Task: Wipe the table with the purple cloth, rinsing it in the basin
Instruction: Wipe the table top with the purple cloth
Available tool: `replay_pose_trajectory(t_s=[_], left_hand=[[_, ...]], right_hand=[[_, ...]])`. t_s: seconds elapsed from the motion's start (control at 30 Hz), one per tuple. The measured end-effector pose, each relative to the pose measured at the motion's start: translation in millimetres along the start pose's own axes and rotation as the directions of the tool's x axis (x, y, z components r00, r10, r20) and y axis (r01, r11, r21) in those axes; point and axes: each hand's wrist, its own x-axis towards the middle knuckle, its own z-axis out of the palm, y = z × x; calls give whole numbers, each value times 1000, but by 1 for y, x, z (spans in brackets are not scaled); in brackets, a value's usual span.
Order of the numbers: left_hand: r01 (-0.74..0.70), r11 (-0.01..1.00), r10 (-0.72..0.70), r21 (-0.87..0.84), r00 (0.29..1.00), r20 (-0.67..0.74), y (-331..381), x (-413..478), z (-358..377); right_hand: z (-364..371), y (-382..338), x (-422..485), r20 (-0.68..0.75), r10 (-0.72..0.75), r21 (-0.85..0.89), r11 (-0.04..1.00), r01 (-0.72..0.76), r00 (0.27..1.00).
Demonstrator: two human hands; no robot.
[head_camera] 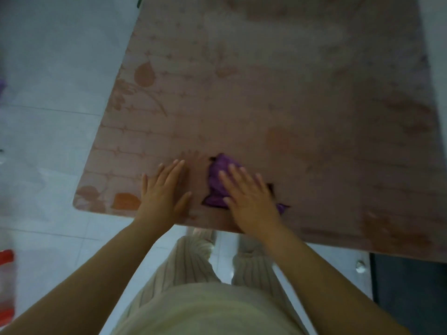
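Note:
A crumpled purple cloth (219, 180) lies near the front edge of a pinkish-brown table (290, 97) with a faint leaf pattern. My right hand (249, 197) presses flat on the cloth with straight, spread fingers, covering its right half. My left hand (164, 189) rests flat on the bare tabletop just left of the cloth, fingers straight, not touching it. The basin is not in view.
White tiled floor (48, 117) runs along the table's left side and under its front edge. A red and clear object (7, 281) sits at the left edge on the floor. A dark mat (408, 293) lies at the lower right. My legs stand against the table's front edge.

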Motion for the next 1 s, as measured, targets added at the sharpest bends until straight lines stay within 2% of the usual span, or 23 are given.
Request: replay_pose_trajectory(t_s=[0.1, 0.2, 0.27, 0.33, 0.4, 0.47, 0.53, 0.6, 0.7, 0.8, 0.87, 0.9, 1.0], left_hand=[[-4, 1000, 3, -23, 999, -49, 43, 1, 20], [43, 998, -47, -47, 995, -90, 73, 2, 29], [104, 993, -110, -50, 986, -123, 81, 2, 30], [152, 988, -156, -40, 977, -147, 81, -1, 27], [198, 979, -203, -50, 967, -154, 77, -10, 23], [211, 977, -213, -31, 963, -162, 68, -19, 18], [231, 972, -233, -33, 957, -170, 62, -26, 11], [254, 966, -260, -56, 952, -163, 60, -30, 3], [202, 979, -205, -32, 970, -128, 53, -27, -6], [113, 993, -111, 16, 991, -76, 50, -5, -10], [94, 996, -95, -6, 995, -38, 55, 13, -11], [77, 997, -77, -15, 997, -23, 57, 22, -11], [-38, 999, 39, -14, 999, 9, 62, 44, -5]], right_hand=[[-15, 115, -57, -84, 287, 2, 958, -288, 954], [-43, 213, -107, -80, 625, 71, 780, -621, 776], [-54, 238, -114, -65, 722, 120, 691, -713, 689], [-56, 234, -100, -96, 739, 157, 673, -723, 667], [-53, 214, -72, -136, 702, 156, 712, -684, 699], [-52, 180, -33, -136, 580, 116, 814, -569, 803], [-51, 129, 14, -77, 401, 77, 915, -396, 913], [-47, 65, 48, 20, 174, 63, 983, -175, 985], [-31, -17, 53, 136, -139, 62, 989, 132, 981], [-12, -32, 24, 133, -295, 16, 955, 295, 946], [-2, -9, -2, 73, -324, -29, 944, 327, 943], [1, 7, -17, 28, -286, -53, 956, 287, 958], [2, 69, -70, -34, -13, -28, 1000, 12, 999]])
